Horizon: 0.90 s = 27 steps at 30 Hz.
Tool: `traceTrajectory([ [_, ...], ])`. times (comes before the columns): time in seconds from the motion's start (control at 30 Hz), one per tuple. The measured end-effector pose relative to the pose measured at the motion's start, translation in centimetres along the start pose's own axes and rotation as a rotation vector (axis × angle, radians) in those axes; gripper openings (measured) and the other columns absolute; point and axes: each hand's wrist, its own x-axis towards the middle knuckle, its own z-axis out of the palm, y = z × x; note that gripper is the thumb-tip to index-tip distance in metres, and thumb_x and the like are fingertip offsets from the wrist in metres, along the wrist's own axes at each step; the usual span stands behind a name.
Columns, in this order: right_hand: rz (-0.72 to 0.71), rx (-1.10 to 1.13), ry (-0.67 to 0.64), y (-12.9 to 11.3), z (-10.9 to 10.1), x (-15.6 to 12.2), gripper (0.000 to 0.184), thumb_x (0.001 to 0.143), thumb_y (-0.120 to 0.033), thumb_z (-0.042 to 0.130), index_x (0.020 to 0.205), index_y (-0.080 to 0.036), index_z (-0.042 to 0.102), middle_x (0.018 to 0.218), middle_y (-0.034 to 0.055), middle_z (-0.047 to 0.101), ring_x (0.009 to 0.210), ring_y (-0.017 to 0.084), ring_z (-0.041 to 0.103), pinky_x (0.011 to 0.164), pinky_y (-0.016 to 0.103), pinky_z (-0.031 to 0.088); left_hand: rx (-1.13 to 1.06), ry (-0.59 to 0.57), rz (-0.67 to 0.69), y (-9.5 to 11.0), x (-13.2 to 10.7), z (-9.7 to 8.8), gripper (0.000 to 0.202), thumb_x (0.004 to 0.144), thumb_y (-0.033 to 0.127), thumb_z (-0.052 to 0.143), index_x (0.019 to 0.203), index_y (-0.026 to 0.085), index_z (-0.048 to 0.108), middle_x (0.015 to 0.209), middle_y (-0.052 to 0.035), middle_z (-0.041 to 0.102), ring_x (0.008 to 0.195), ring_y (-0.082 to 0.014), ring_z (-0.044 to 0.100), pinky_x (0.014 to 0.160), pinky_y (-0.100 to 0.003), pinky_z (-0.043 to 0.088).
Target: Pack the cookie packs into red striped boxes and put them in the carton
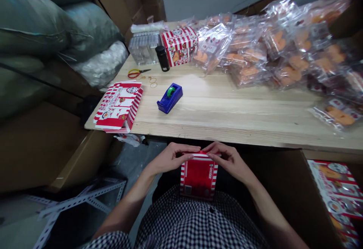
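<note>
A red box with white-striped edges [198,179] stands upright in my lap, just off the table's front edge. My left hand [174,156] grips its top left edge, thumb on the near face and fingers across the top. On the top right edge, my right hand [228,158] pinches in the same manner. Both sets of fingertips nearly meet over the top flap. Beyond the hands, on the table, sit a blue tape dispenser [170,99] with a green roll and a stack of flattened red-and-white cartons [119,105].
Scissors [138,73], a black bottle [162,59], a printed box [180,46] and a clear plastic block [144,48] stand at the table's back left. Bagged orange pieces [246,56] pile along the back and right. An open carton [289,188] holds printed boxes [337,196] below right.
</note>
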Motion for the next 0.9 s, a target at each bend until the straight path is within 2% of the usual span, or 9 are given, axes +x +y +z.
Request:
traceTrajectory([
  [0.07,-0.007,-0.015,-0.06,-0.4,0.0,0.4,0.017,0.092,-0.037,0.066,0.089,-0.023,0.075,0.111,0.0071,0.072,0.101,0.022,0.067,0.091,0.04,0.052,0.042,-0.043,0.006,0.5,0.4,-0.2,0.039,0.094,0.031,0.06,0.133,0.027,0.063,0.131,-0.0085,0.067,0.116,-0.0252,0.066,0.1,-0.04,0.051],
  [0.13,0.009,-0.012,-0.116,-0.5,-0.1,0.7,0.018,0.091,-0.037,0.066,0.102,-0.025,0.076,0.116,0.0072,0.072,0.107,0.024,0.066,0.095,0.042,0.051,0.088,-0.069,0.012,0.7,0.7,-0.3,0.04,0.093,0.028,0.061,0.133,0.028,0.063,0.13,-0.0072,0.068,0.115,-0.0246,0.066,0.1,-0.039,0.05],
  [0.23,0.085,0.002,-0.12,-0.2,-0.4,1.1,0.029,0.091,-0.038,0.066,0.117,-0.027,0.073,0.117,0.0075,0.074,0.107,0.025,0.068,0.094,0.044,0.053,0.119,-0.032,-0.039,0.5,1.3,-0.3,0.037,0.091,0.028,0.062,0.128,0.026,0.067,0.119,-0.0062,0.074,0.102,-0.0234,0.07,0.089,-0.036,0.053],
  [0.37,0.171,0.013,-0.067,0.2,-0.4,1.8,0.029,0.09,-0.043,0.066,0.11,-0.025,0.076,0.103,0.0069,0.079,0.091,0.024,0.073,0.08,0.039,0.058,0.03,0.012,-0.076,-0.5,2.0,-0.2,0.032,0.091,0.033,0.063,0.12,0.024,0.072,0.104,-0.0054,0.078,0.085,-0.0207,0.07,0.076,-0.032,0.055],
  [0.57,0.184,0.032,-0.001,0.8,-0.1,2.8,0.024,0.084,-0.043,0.072,0.097,-0.024,0.08,0.092,0.0055,0.08,0.08,0.022,0.073,0.072,0.035,0.057,-0.035,0.053,-0.117,-1.1,2.6,0.1,0.028,0.09,0.033,0.064,0.114,0.024,0.075,0.097,-0.0053,0.079,0.081,-0.0195,0.069,0.071,-0.03,0.053],
  [0.67,0.224,0.077,-0.008,0.8,0.0,2.9,0.026,0.081,-0.044,0.075,0.094,-0.022,0.08,0.087,0.0048,0.08,0.075,0.021,0.073,0.069,0.033,0.057,-0.038,-0.014,-0.136,-0.7,3.0,-0.4,0.03,0.091,0.034,0.062,0.115,0.022,0.075,0.099,-0.0063,0.078,0.082,-0.0191,0.069,0.07,-0.028,0.052],
  [0.77,0.22,0.07,-0.006,0.7,0.3,2.7,0.025,0.081,-0.043,0.074,0.095,-0.022,0.08,0.088,0.0048,0.079,0.078,0.022,0.073,0.07,0.033,0.057,-0.023,-0.146,-0.144,-0.3,3.4,-1.4,0.03,0.093,0.034,0.061,0.117,0.023,0.074,0.1,-0.0052,0.079,0.082,-0.018,0.07,0.071,-0.026,0.052],
  [0.9,0.181,0.045,-0.023,0.8,0.9,2.2,0.028,0.088,-0.04,0.068,0.109,-0.025,0.077,0.099,0.0064,0.079,0.086,0.025,0.074,0.072,0.035,0.058,-0.018,-0.248,-0.131,-0.1,3.6,-2.6,0.03,0.095,0.03,0.058,0.122,0.026,0.071,0.106,-0.0044,0.078,0.086,-0.0193,0.072,0.077,-0.029,0.053],
])
